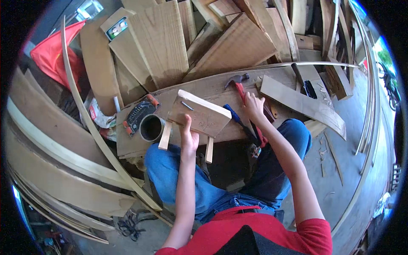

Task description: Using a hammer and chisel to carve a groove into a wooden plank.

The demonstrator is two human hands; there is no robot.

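A wood block (pixel 203 115) with two thin legs is being held up above the bench (pixel 178 91), pinched at its near edge by the left hand (pixel 188 137). A hammer (pixel 240 90) is being handled by the right hand (pixel 254 106); whether its fingers are closed cannot be told. Hammering seems to be being prepared; a firm grip is being called for. Beside the block, a cup (pixel 143 135) is being left standing, its dark contents unclear.
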